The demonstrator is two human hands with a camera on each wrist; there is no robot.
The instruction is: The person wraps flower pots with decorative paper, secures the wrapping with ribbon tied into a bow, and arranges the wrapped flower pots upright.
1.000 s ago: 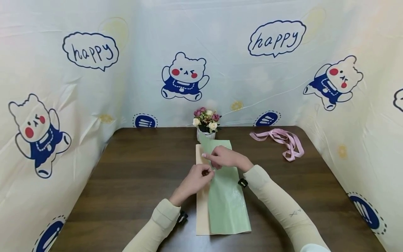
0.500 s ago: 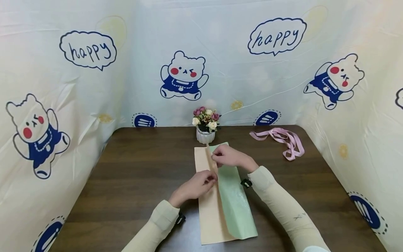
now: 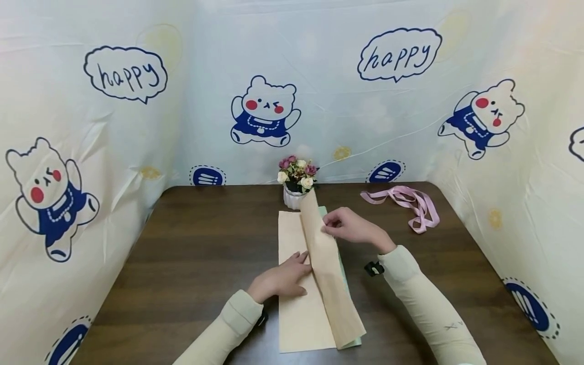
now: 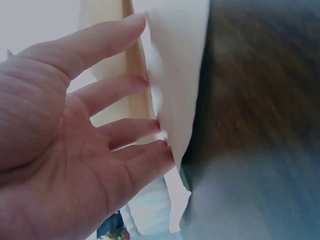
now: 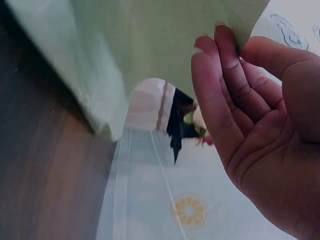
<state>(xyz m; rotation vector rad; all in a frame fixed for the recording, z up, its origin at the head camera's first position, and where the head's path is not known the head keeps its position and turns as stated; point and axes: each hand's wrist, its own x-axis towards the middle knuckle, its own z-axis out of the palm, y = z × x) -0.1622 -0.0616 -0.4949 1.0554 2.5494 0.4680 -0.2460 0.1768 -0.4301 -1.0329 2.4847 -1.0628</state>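
A sheet of paper, cream on one face (image 3: 303,319) and green on the other (image 5: 135,45), lies lengthwise on the table, with its right part raised in a long flap (image 3: 330,268). My right hand (image 3: 349,225) pinches the flap's free edge between thumb and fingers, near the far end. Green shows along the flap's right side. My left hand (image 3: 283,276) rests on the cream face with fingers spread, fingertips at the base of the flap. In the left wrist view, the fingers (image 4: 120,92) of that hand are extended against the paper.
Beyond the paper's far end stands a white pot (image 3: 292,197) of artificial flowers (image 3: 298,171), partly overlapped by the flap. A loose pink ribbon (image 3: 417,203) lies at the back right of the dark wooden table (image 3: 205,253). Printed cloth (image 3: 337,126) hangs around the table.
The folded green-faced part has been lifted and turned rightward, showing its cream inner face. My right hand moved right with the edge; my left hand came nearer and spread its fingers on the paper.
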